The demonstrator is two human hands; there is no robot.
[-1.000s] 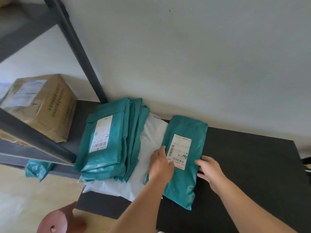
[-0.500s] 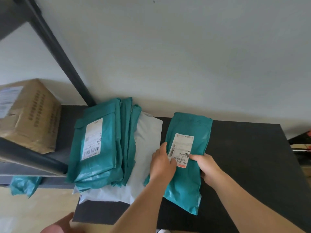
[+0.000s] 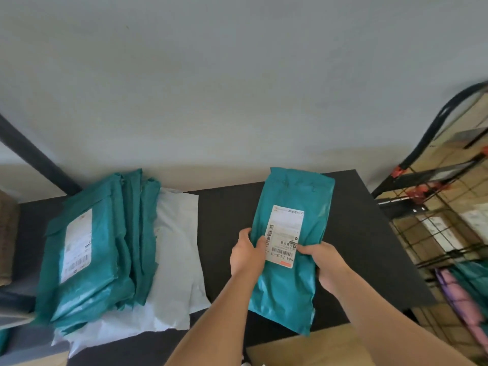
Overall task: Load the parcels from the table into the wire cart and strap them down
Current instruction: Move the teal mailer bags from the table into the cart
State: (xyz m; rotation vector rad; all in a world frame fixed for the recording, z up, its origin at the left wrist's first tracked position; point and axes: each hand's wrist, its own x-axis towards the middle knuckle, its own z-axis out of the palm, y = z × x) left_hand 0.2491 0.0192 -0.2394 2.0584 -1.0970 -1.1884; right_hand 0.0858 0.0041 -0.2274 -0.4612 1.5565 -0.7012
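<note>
Plastic mailer, so the teal parcel [image 3: 313, 220] looks light, floppy and a bit slick. I'd hold both long edges near the middle so it doesn't sag. That's the hold now: left grip [image 3: 247, 256] and right grip [image 3: 323, 262] each curled round an edge by the label, parcel over the right of the desk [image 3: 369, 247], wire cart [image 3: 449, 233] further right. Count: one in hand, a teal stack [image 3: 105, 247] at left, maybe four or five (edges too bunched), one white mailer [image 3: 177, 247] underneath.

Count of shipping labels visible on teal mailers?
2: one on the teal plastic mailer in left hand and right hand, one atop the teal stack left. Others may be hidden.
</note>
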